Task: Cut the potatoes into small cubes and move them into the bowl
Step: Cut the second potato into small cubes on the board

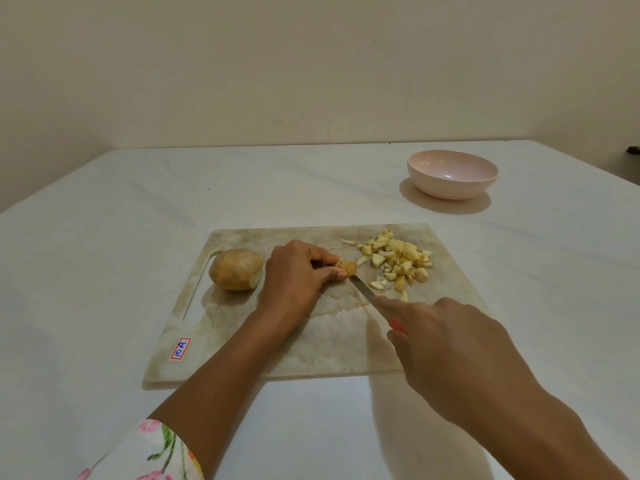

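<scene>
Care seemed the main need in this cut: the stub was small, so short strokes with fingertips tucked back from the blade would likely serve best. A whole potato (236, 269) lay near the left edge of the cutting board (311, 348). Beside it the left hand (298, 271) pinched the potato stub (347, 266), which poked out just past the curled fingertips. The tip of the knife (363, 289) sat at the stub, close to the thumb, and the right hand (443, 344) was wrapped round its handle. Cubes (398, 261) were heaped toward the board's far right corner. The bowl (452, 174) stood beyond the board, well apart.

Potato (236, 274) left, cubes (398, 263) right on board (311, 348); bowl (452, 173) behind.
</scene>
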